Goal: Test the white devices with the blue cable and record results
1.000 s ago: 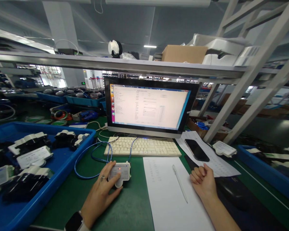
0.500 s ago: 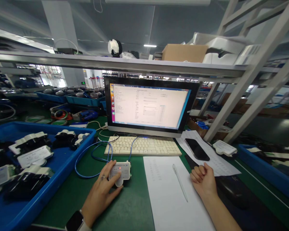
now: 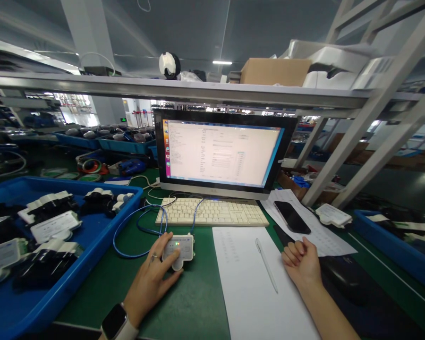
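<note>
My left hand (image 3: pixel 156 272) grips a small white electronic module (image 3: pixel 184 250) by its left side, with the index finger lying on its face. Green and red lights glow on that face. A blue cable (image 3: pixel 194 215) runs up from the module over the keyboard (image 3: pixel 230 212), and more blue cable loops beside it. My right hand (image 3: pixel 302 264) rests palm up in a loose fist at the right edge of a white paper sheet (image 3: pixel 244 293), with nothing visible in it. On the sheet, left of that hand, lies a pen (image 3: pixel 266 265).
A monitor (image 3: pixel 219 151) stands behind the keyboard. The blue bin (image 3: pixel 102 245) at left holds several modules; another blue bin (image 3: pixel 393 255) is at right. A phone (image 3: pixel 292 217) lies on papers, near a white module (image 3: pixel 333 216) and a black mouse (image 3: pixel 343 281). A shelf (image 3: pixel 205 89) spans above.
The module showed a red light before; now a green light shows beside the red. Both hands keep their poses, and the view has shifted slightly.
</note>
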Tool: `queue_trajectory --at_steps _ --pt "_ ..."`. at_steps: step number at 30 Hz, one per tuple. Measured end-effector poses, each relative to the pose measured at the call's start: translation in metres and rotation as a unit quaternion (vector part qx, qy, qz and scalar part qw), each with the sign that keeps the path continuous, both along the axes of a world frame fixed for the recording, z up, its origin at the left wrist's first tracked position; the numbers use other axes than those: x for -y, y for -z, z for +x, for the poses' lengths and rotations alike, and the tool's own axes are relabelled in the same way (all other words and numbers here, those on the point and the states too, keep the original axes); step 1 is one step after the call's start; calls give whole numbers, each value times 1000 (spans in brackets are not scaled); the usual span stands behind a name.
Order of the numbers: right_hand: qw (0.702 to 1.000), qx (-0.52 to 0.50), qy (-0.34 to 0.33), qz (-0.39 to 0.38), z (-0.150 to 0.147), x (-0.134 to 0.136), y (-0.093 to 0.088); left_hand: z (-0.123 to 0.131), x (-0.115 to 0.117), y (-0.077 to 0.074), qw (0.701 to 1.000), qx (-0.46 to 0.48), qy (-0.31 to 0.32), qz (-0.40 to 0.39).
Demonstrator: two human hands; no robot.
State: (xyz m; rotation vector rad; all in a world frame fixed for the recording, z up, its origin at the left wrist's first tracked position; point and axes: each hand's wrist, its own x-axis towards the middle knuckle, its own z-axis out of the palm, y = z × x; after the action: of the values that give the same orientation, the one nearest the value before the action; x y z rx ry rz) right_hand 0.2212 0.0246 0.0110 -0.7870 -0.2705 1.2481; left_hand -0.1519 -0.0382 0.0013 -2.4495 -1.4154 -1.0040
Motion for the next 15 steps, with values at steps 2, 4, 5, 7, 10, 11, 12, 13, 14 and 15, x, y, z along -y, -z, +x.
queue_trajectory --at_steps 2,4,5,7,10,11,12,13,14,15 --pt "1000 1 0 2 1 0 1 1 1 -1 1000 6 1 -1" --pt "1000 7 -1 7 1 -1 2 1 1 -1 1000 6 0 -2" --pt "1000 12 -3 11 2 -1 3 2 1 -1 1000 4 -1 -3" --pt "999 23 -11 23 3 -1 4 2 1 -1 1000 -3 -5 -5" --pt "999 24 -19 24 2 0 3 2 2 -4 1000 -13 -10 -4" --pt "1000 16 -16 18 2 0 2 3 3 -5 1000 -17 -15 -3" --pt "1000 8 -13 11 1 1 1 3 4 -7 1000 -20 -23 1" --pt "1000 -1 -9 5 0 1 -1 3 5 -8 999 -21 -34 7" --pt "1000 -9 -6 1 0 1 -2 3 6 -10 999 -23 -43 14" --pt "1000 -14 -5 -2 -1 2 -2 4 7 -12 998 -25 -51 22"
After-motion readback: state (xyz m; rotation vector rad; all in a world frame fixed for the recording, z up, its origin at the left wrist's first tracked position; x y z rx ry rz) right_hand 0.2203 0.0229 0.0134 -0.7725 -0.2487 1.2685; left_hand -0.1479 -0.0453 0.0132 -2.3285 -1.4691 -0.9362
